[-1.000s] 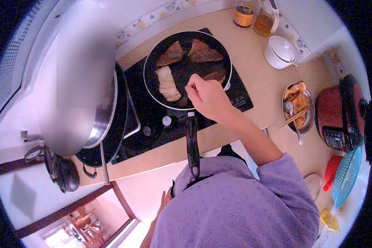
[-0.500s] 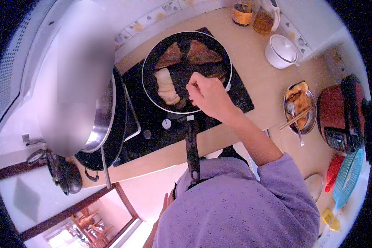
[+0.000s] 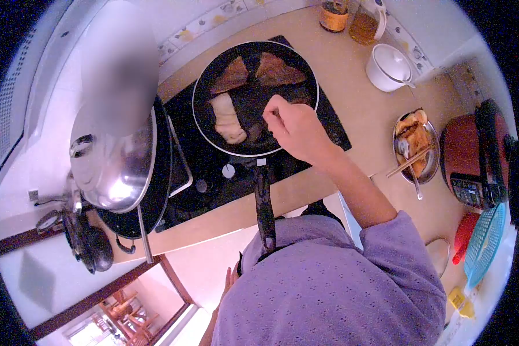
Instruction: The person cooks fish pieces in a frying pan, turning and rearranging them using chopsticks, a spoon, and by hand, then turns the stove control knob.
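Note:
My right hand [image 3: 294,127] hovers over the right side of a black frying pan [image 3: 254,151], its fingers closed in a pinch. Whatever the fingertips hold, if anything, is too small to make out. Two browned triangular pieces of food [image 3: 279,70] lie at the far side of the pan, and a paler folded piece [image 3: 228,121] lies at the left. Something more in the pan is partly hidden behind my right hand. The pan's black handle [image 3: 264,207] points towards my body. Low at my left side, my left hand [image 3: 230,279] shows only partly, fingers stretched out beside the purple top.
The pan sits on a black cooktop [image 3: 199,199]. To the left stands a wok with a shiny metal lid [image 3: 112,173]. On the right are a metal dish of browned food with chopsticks and a spoon [image 3: 415,144], a white lidded pot [image 3: 388,69], and a red cooker [image 3: 466,150].
The view has shifted slightly, so the pan and counter sit a little further left and up. My right hand stays over the pan, still pinched. The food has not visibly moved.

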